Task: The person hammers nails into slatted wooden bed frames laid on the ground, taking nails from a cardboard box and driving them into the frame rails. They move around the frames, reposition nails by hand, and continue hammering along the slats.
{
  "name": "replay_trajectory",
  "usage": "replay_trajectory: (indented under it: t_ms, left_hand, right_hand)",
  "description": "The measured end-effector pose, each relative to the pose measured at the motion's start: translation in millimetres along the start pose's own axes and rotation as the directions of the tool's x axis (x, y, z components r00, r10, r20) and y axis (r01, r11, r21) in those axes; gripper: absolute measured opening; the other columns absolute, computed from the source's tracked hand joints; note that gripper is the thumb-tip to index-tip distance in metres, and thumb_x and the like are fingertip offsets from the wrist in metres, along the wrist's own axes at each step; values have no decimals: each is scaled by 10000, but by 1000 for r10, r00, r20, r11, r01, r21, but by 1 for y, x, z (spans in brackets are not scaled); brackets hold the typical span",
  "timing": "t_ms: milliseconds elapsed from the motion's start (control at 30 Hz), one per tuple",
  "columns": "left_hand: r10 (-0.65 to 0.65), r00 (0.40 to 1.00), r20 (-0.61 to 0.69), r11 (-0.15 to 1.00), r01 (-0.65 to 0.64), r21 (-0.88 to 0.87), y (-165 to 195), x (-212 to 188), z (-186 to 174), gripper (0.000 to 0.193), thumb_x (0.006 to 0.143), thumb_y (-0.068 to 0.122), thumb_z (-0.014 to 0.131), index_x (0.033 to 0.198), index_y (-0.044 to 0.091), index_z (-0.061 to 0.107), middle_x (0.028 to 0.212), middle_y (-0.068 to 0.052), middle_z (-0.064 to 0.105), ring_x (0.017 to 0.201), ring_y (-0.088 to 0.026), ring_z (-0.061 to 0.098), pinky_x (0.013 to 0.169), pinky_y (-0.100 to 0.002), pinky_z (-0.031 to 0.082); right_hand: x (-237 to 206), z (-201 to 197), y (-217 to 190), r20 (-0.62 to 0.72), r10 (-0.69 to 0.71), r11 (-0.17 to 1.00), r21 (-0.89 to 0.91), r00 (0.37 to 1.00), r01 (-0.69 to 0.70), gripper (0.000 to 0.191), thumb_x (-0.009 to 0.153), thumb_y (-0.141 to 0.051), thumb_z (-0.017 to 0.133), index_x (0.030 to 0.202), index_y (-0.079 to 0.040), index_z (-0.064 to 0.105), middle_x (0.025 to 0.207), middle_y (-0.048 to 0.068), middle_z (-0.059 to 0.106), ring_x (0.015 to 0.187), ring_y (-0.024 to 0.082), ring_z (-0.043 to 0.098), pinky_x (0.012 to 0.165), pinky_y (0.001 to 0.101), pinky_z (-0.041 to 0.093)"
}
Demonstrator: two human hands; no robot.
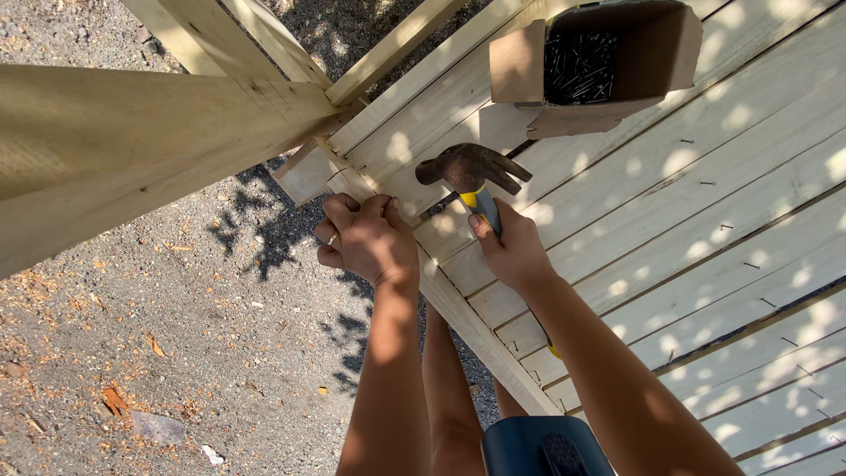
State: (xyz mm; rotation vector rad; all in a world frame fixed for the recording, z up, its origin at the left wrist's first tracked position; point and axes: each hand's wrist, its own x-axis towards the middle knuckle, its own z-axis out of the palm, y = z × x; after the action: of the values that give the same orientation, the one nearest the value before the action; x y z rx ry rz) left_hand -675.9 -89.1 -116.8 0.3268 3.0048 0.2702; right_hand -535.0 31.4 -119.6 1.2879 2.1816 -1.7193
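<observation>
my right hand (513, 249) is clenched around the handle of a hammer (474, 181), choked up high near the head, with the thumb laid along the yellow and grey grip. the hammer's dark, worn head sits just above the pale wooden deck boards (705, 203), claw pointing to the right, face toward the left. the lower end of the handle shows again as a bit of yellow under my forearm

my left hand (366, 238) is curled shut at the edge of the deck, fingers (339, 211) folded against a short wooden block (308, 172) at the corner; i cannot tell whether it pinches a nail or only grips the wood. there is a ring on one finger

the corner is where a broad beam (132, 141) comes in from the left and meets the deck, with lighter rails (401, 44) angling off above it. an open cardboard box (608, 62) full of dark nails (577, 66) stands on the boards, well apart from both hands, up and to the right. loose nails (751, 264) lie scattered on the boards to the right. below the deck edge is gravel ground (176, 353) strewn with wood chips, dappled with leaf shadow
</observation>
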Motion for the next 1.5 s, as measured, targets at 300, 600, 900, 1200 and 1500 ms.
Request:
replay_trajectory:
  t_ms: [300, 600, 900, 1200, 1500]
  left_hand:
    - [13, 1000, 6, 999, -12, -38, 1, 1, -2, 115, 680, 278, 896, 754, 239, 818, 1129, 39, 506, 1127, -278, 419, 942, -520, 283]
    - [32, 999, 43, 999, -32, -7, -1, 1, 0, 99, 700, 286, 882, 770, 253, 820, 1145, 9, 492, 1105, -300, 406, 907, -505, 294]
    - [30, 998, 57, 991, -37, 132, 4, 6, 0, 131, 715, 367, 849, 802, 277, 814, 1126, -43, 457, 1071, -326, 410, 886, -516, 310]
    - [253, 967, 4, 885, -234, 402, 10, 20, 16, 202, 690, 379, 716, 853, 275, 774, 1181, -13, 484, 1193, -258, 418, 957, -543, 294]
    - [373, 927, -35, 800, -302, 519, -10, 28, 40, 256, 858, 465, 723, 976, 242, 761, 1151, -4, 431, 1259, -250, 364, 1023, -511, 233]
  right_hand:
    - [-3, -3, 2, 10, 6, 1000, 22, 1000, -6, 456, 1000, -465, 576, 1027, -11, 610, 651, 125, 624, 573, 238, 604, 581, 380, 496]
    - [-5, -3, -3, -6, -15, 1000, -7, 1000, 15, 412, 1015, -419, 593, 1015, -7, 604, 629, 144, 612, 551, 263, 610, 562, 386, 490]
    - [-16, -9, -34, 111, -6, 981, -191, 994, 27, 387, 989, -382, 611, 1074, -5, 603, 617, 174, 645, 575, 341, 679, 555, 435, 513]
    - [-15, -14, -43, 136, 14, 949, -313, 991, 29, 391, 998, -391, 589, 1043, -2, 598, 673, 189, 676, 651, 372, 714, 590, 471, 536]
    - [-18, -9, -36, 139, 55, 960, -279, 989, -14, 384, 1008, -387, 570, 1044, -5, 595, 641, 180, 676, 598, 348, 711, 573, 458, 538]
